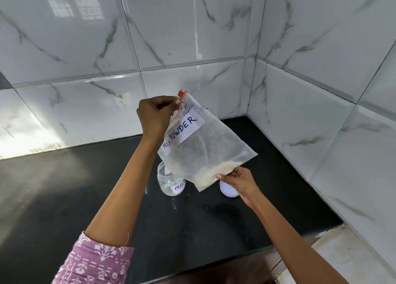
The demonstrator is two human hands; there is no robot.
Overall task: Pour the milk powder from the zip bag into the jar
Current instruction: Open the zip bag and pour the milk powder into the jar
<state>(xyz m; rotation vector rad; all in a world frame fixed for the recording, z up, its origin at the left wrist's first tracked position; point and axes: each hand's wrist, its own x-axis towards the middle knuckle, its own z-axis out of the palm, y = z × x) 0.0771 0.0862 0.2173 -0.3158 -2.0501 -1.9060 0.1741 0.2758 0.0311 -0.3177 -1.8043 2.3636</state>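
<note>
**Both hands pinched on the zip bag, held above the open jar**

Left hand (155, 115): fingers curled in tight, pinching the top corner of the zip bag (205, 146) right at the zip strip, just below the red slider tab (181, 93). Plastic is bunched and creased under the fingertips. Can't tell from this angle whether the zip is open.

Right hand (236, 179): thumb and fingertips closed on the bag's lower edge, near the bottom corner. Grip is a narrow pinch, palm not on the bag.

Bag: frosted clear plastic, held off the counter, tilted with the zip end high and to the left, bottom end low and to the right. White label (184, 130) on the face reads "MILK POWDER" in blue handwriting. Milk powder (211, 173) sits in a pale heap along the low edge, just beside the right fingertips; rest of the bag looks near empty, dusted inside.

Jar (169, 179): clear plastic, upright on the black countertop (85, 198), mouth uncovered, partly hidden behind the bag's lower corner. Its label shows "MIL", the rest covered. A small pale green item lies against its front; can't identify it.

White lid (228, 190): flat on the counter just right of the jar, partly behind the right hand.

Left arm has a pink patterned sleeve (96, 262). Marble-look wall tiles (192, 37) meet in a corner behind.
</note>
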